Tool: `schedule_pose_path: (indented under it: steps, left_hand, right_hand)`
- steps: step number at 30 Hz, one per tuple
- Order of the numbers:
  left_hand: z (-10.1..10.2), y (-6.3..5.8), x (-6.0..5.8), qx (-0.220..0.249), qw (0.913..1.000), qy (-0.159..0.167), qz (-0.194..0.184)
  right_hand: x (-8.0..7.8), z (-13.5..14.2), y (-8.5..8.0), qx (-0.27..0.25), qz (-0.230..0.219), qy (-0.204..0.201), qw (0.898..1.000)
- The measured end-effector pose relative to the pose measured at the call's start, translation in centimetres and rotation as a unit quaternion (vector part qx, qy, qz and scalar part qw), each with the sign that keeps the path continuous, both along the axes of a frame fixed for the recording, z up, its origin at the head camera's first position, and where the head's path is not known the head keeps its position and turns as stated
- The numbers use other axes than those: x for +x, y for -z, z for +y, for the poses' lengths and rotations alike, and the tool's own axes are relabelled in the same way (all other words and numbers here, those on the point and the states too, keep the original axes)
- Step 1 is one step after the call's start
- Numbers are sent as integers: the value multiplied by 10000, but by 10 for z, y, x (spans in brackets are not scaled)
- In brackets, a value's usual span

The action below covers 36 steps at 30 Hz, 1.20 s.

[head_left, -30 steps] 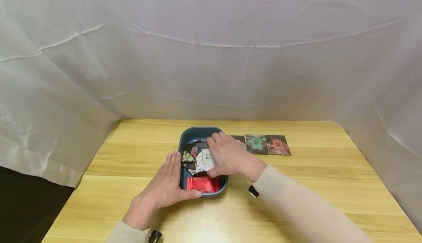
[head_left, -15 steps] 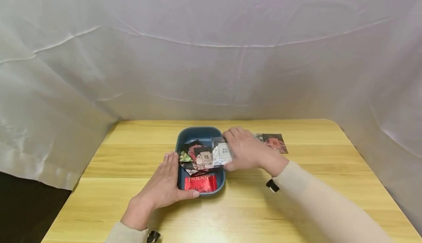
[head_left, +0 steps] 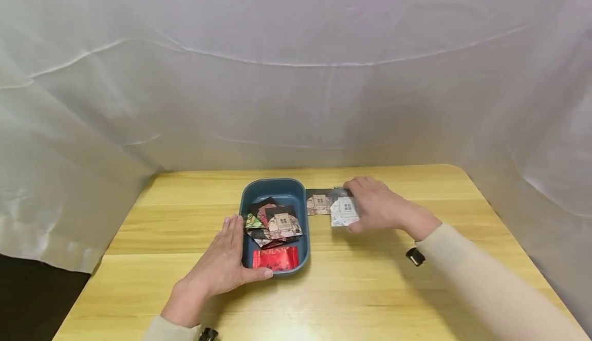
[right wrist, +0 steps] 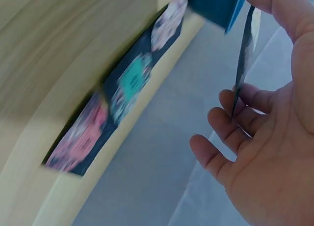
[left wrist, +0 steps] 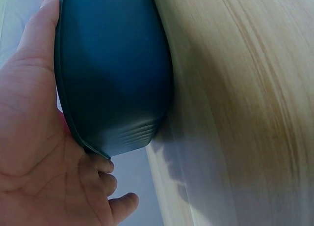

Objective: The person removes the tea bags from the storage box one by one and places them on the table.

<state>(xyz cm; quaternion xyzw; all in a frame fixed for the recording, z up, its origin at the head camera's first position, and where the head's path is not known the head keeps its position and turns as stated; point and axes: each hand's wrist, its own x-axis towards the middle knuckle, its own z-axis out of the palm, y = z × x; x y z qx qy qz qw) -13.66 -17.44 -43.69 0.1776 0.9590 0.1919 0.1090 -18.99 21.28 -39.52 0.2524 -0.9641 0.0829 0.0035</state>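
Note:
My right hand (head_left: 381, 205) pinches a black-and-white square sachet (head_left: 344, 212) between thumb and fingers, above the back of the table. The right wrist view shows this sachet edge-on. My left hand (head_left: 217, 259) rests against the left side of a dark blue plastic bin (head_left: 307, 228), fingers straight along it and thumb over the front rim. Inside the bin lie several overlapping dark sachets (head_left: 284, 223) with floral prints, and a shiny red packet (head_left: 276, 259) at the near end.
Right of the bin, a sachet with a beige label (head_left: 319, 202) lies flat on the wooden table (head_left: 351, 289). In the right wrist view, sachets with a green label (right wrist: 131, 79) and a pink label (right wrist: 83, 137) continue that row. A pale cloth (head_left: 296, 115) hangs behind.
My right hand has lifted the black-and-white sachet out of the bin and carried it right, over the row on the table. My left hand stays at the bin.

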Motion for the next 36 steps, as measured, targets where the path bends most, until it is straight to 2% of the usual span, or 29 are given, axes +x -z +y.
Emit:
schedule_pose_path:
  steps: [10, 17, 23, 29, 36]
  left_hand:
    - [-2, 1, 0, -56, 9999, 60, 84]
    - [-2, 1, 0, -78, 9999, 52, 81]
    - [-2, 1, 0, -46, 9999, 58, 84]
    - [-1, -2, 2, -33, 10000, 55, 28]
    - [-2, 0, 1, -41, 10000, 51, -8]
  right_hand:
    - [-3, 57, -3, 172, -218, 499, 9984]
    - [-12, 97, -7, 250, -303, 756, 9964]
    - [-20, 126, -4, 392, -318, 994, 9938]
    - [-24, 145, 1, 467, -637, 1297, 9884]
    - [-29, 153, 11, 455, -953, 1422, 9842]
